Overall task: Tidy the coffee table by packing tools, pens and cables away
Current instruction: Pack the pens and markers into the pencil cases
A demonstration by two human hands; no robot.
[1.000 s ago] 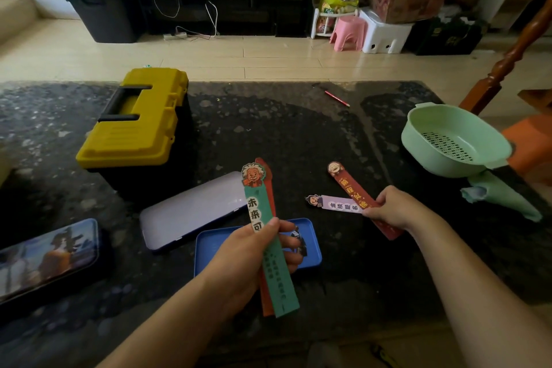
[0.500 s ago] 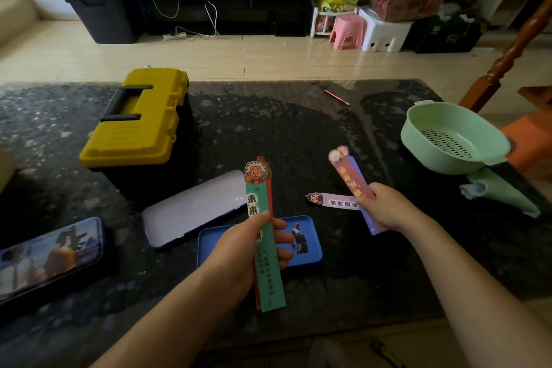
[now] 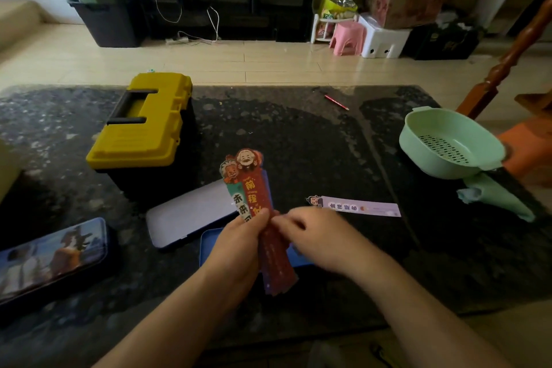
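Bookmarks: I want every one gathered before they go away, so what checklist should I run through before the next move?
1. Stack of bookmarks secure: ok, the left hand grips it.
2. Right hand free to reach: cannot tell, it is blurred against the stack.
3. All bookmarks gathered: not ok, a lilac bookmark lies alone to the right.
4. Blue tin open: ok, it sits lidless under the hands, contents mostly hidden.
5. Red pencil packed: not ok, it lies loose at the far side.
6. Yellow toolbox open: not ok, the lid is down.
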